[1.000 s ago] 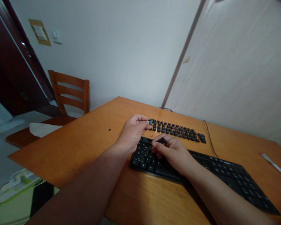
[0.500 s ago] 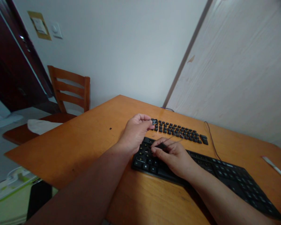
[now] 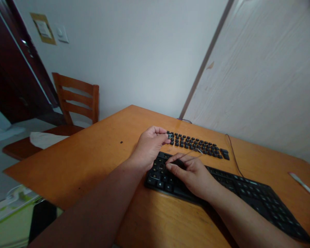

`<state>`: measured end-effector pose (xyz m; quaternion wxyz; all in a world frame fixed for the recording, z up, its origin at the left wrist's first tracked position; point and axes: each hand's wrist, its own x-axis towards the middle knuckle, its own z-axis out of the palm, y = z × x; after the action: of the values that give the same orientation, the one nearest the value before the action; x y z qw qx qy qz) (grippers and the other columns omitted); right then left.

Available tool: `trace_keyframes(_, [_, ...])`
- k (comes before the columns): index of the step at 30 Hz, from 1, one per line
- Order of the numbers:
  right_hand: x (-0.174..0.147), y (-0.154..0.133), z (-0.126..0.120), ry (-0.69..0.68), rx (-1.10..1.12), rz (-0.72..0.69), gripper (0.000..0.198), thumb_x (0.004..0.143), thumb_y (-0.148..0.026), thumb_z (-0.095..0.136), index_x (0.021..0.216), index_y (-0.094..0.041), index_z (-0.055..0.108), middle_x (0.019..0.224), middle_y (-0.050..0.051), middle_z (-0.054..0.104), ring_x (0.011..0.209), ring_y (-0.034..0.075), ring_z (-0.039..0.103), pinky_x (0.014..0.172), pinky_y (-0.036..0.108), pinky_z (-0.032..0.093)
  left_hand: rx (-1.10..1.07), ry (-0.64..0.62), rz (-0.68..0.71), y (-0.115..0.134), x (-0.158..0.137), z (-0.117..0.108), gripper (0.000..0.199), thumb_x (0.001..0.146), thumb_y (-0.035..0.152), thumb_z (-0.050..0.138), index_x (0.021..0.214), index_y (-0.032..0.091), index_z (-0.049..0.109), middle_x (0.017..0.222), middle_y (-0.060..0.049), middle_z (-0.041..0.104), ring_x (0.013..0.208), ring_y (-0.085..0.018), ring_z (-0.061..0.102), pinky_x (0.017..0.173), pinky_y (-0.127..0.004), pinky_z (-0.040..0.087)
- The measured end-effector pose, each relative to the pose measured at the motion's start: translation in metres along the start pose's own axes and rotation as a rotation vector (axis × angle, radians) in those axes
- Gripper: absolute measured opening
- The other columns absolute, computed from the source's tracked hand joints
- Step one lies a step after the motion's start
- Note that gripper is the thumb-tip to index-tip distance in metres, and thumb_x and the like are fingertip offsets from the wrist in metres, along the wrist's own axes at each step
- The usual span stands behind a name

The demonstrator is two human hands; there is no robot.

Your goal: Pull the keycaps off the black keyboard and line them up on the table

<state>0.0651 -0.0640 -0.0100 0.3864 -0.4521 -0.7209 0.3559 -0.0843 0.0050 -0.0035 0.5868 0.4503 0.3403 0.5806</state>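
Observation:
A black computer keyboard (image 3: 250,203) lies across the wooden table, with several keycaps gone from its left end. My left hand (image 3: 151,144) is above the keyboard's far left corner, its thumb and fingers pinching a black keycap (image 3: 171,135). Over the left part of the keyboard, my right hand (image 3: 189,174) is closed around a wire keycap puller (image 3: 200,151). Two thin wires stick out behind its fingers, while the front end of the puller is hidden in the grip. Loose keycaps (image 3: 196,143) lie in rows behind the keyboard.
A thin cable (image 3: 232,151) runs from behind the keyboard. On the right of the table (image 3: 113,120) lies a brush-like stick (image 3: 305,184). One small dark piece (image 3: 121,142) sits left of my left hand. A wooden chair (image 3: 77,100) stands beyond the table's left edge.
My right hand has shifted very slightly, and the wires sticking out of it have tilted a little. My left hand still holds the keycap in almost the same place.

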Motion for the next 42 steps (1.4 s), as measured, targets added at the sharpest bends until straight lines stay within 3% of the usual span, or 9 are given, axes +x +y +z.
trace_keyframes(24, [0.001, -0.003, 0.001, -0.015, 0.013, 0.023, 0.011, 0.087, -0.026, 0.062, 0.087, -0.018, 0.07, 0.077, 0.001, 0.065, 0.074, 0.016, 0.058, 0.071, 0.029, 0.046, 0.009, 0.001, 0.001, 0.0, 0.001, 0.0, 0.014, 0.075, 0.017, 0.067, 0.086, 0.017, 0.058, 0.079, -0.001, 0.063, 0.072, -0.011, 0.062, 0.071, -0.024, 0.046])
trace_keyframes(42, [-0.004, -0.014, 0.011, 0.004, 0.019, -0.025, 0.013, 0.085, -0.031, 0.067, 0.088, -0.02, 0.073, 0.088, 0.004, 0.072, 0.082, 0.018, 0.065, 0.077, 0.033, 0.051, 0.014, 0.014, 0.046, -0.003, 0.002, -0.001, 0.014, 0.076, 0.017, 0.065, 0.088, 0.016, 0.059, 0.079, -0.001, 0.064, 0.071, -0.011, 0.063, 0.072, -0.024, 0.047])
